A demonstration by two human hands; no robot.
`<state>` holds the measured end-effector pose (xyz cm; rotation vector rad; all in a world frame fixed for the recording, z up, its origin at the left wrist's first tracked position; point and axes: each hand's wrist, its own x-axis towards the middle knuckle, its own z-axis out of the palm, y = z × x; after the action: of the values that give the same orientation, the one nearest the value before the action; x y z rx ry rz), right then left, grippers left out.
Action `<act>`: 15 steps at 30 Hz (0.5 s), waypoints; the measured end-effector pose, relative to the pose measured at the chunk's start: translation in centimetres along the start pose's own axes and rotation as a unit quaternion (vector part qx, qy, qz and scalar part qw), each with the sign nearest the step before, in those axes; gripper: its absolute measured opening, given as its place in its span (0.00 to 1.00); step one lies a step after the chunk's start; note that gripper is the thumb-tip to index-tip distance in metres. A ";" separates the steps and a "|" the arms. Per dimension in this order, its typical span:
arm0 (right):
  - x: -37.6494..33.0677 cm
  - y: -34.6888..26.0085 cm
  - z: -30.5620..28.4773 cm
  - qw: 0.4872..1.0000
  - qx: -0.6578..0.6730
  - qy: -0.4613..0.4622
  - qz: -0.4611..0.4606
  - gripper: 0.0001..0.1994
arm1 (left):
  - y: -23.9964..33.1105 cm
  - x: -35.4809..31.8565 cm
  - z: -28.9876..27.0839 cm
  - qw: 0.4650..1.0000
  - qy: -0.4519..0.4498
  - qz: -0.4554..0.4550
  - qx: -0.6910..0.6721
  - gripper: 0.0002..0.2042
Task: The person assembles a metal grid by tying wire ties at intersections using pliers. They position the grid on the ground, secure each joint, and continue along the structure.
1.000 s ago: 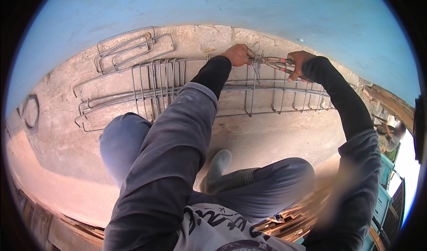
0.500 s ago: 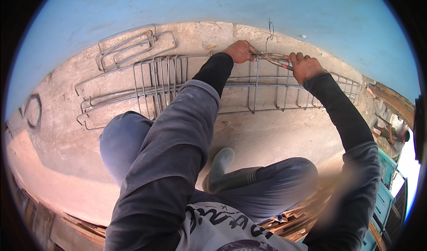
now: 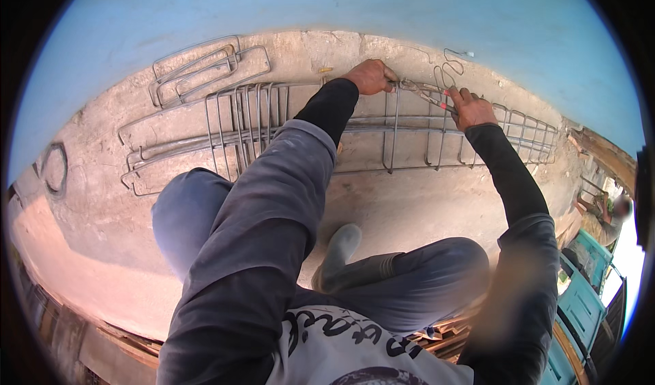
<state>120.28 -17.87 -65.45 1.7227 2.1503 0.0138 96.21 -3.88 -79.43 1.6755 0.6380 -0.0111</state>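
Compared with half a second ago, the pliers [image 3: 417, 89] slope more steeply down toward the right grip [image 3: 473, 108], and the bent wire [image 3: 447, 67] has shifted rightward to just above that grip. Largest item noted: a blue wall [image 3: 307, 6] along the top of the view. Next, the concrete floor [image 3: 409, 204], where the steel cage lies lengthwise near the foot of the wall [image 3: 394, 129]; judged so placed that the floor bears its weight, leaving both grips free. Its rings [image 3: 260, 115] are bunched left of the left sleeve [image 3: 256, 228] and spaced out to the right of it. Loose hoops [image 3: 232, 61] lie beyond the cage's left part, apart from the working spot. Person sits with legs bent before the cage, one boot [image 3: 341, 248] tucked in, which brings the upper bar within arm's reach.

Left grip [image 3: 370, 76]: fingers closed, apparently on the cage's upper bar beside the pliers' nose, likely to steady it against turning; any wire pinched there is too small to tell. Right grip: clamped on the pliers' handles, well back from the nose, presumably for leverage. Whether the bent wire touches the right grip cannot be told
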 end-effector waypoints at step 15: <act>8.4 -1.2 -12.0 0.902 0.104 -0.397 0.132 0.22 | 8.3 -0.7 0.5 0.999 -0.015 -0.018 0.045 0.34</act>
<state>114.06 -7.56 -57.04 1.7026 1.3437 -0.7389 99.23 -5.21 -71.71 1.7474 0.6522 -0.0917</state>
